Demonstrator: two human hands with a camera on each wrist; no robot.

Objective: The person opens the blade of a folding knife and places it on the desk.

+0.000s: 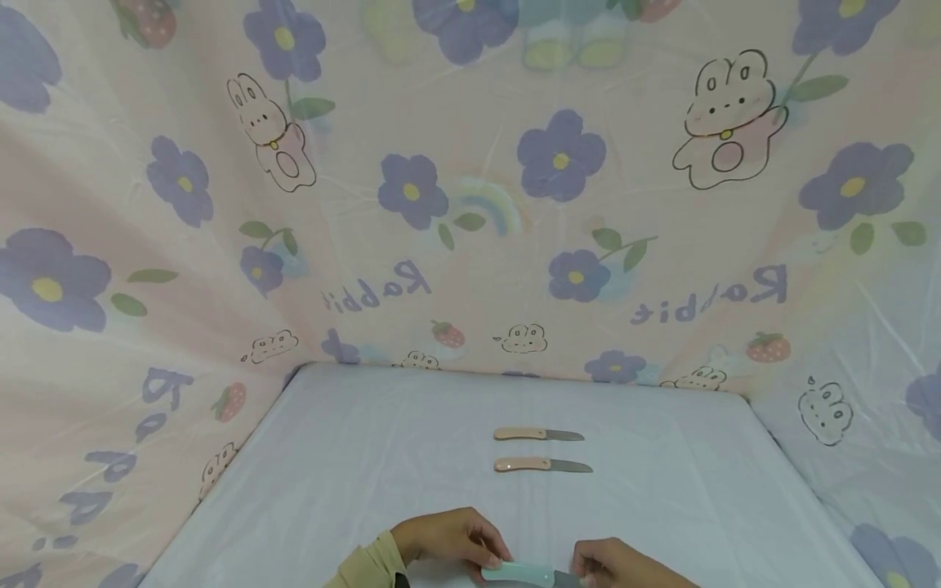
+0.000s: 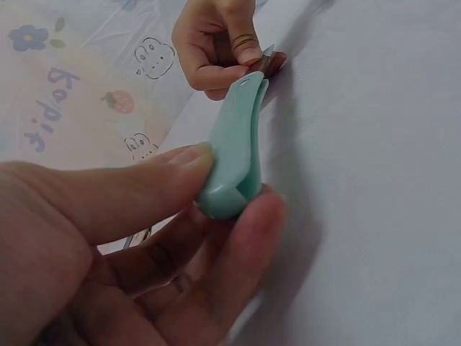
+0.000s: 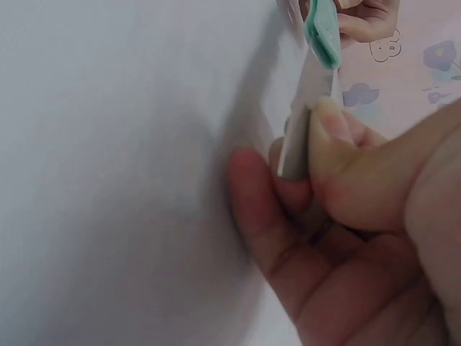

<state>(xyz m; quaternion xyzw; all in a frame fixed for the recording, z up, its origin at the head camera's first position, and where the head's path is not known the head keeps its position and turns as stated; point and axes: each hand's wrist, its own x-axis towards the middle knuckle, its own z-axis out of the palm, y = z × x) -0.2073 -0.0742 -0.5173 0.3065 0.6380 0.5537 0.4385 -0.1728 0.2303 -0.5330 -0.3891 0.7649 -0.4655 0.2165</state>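
Observation:
A folding knife with a mint-green handle [image 1: 524, 573] and a grey blade [image 3: 312, 90] is held between both hands low in the head view. My left hand [image 1: 450, 539] pinches the rear end of the handle between thumb and fingers. The slot along the handle [image 2: 241, 144] shows in the left wrist view. My right hand [image 1: 621, 563] pinches the blade near its tip with thumb and index finger. The blade is swung out of the handle. Farther back on the table lie two more knives, a beige-handled knife [image 1: 520, 434] and a pinkish-handled knife [image 1: 524, 465], both with blades out.
A white-covered table [image 1: 367, 441] stretches under the hands. Patterned curtains [image 1: 470, 245] with flowers and rabbits rise at its back and both sides. The two lying knives are roughly parallel, blades pointing right.

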